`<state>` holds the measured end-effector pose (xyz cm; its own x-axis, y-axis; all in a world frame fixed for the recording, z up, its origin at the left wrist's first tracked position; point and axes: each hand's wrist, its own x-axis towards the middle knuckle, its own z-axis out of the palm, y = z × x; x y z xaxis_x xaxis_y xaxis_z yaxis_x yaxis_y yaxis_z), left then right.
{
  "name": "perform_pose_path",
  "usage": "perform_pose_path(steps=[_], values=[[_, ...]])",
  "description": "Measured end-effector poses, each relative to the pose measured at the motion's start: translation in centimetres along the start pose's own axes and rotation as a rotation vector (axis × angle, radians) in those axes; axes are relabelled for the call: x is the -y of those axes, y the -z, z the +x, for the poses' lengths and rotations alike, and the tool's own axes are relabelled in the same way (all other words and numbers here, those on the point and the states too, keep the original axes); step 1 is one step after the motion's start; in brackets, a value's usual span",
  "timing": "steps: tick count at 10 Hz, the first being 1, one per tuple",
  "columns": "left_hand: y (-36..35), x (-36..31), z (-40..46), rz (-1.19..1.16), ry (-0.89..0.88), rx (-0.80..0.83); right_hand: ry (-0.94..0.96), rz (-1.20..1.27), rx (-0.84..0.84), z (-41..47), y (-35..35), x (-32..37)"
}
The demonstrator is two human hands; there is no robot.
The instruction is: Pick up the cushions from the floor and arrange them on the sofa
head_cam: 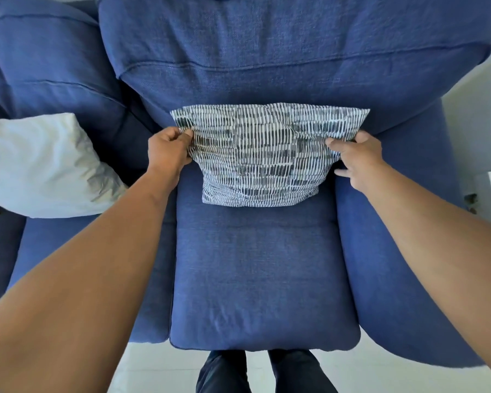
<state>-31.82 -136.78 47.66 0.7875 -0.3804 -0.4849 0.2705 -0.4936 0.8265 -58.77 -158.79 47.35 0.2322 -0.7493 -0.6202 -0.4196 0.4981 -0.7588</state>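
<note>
A patterned cushion (262, 157) with dark blue and white dashes stands on the blue sofa's seat (261, 279), leaning against the backrest (281, 52). My left hand (167, 151) pinches its left edge near the upper corner. At the opposite side, my right hand (357, 160) grips the right edge, thumb on the front and fingers behind. A plain white cushion (43, 165) lies on the neighbouring seat to the left, against that seat's backrest.
The sofa's right armrest (403, 251) bounds the seat beside my right forearm. Pale tiled floor (153, 370) shows in front of the sofa, with my legs (267, 373) standing on it. A white wall (471, 95) lies to the right.
</note>
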Motion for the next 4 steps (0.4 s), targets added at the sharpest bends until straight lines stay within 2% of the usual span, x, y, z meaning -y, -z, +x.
perform_pose_path(steps=[1,4], values=[[-0.2,0.0,-0.3,-0.048,-0.008,-0.009,0.032,-0.016,-0.025,-0.4,0.0,0.5],[1.3,4.0,-7.5,0.177,0.040,-0.073,0.152,0.009,-0.018,-7.8,2.6,-0.6]])
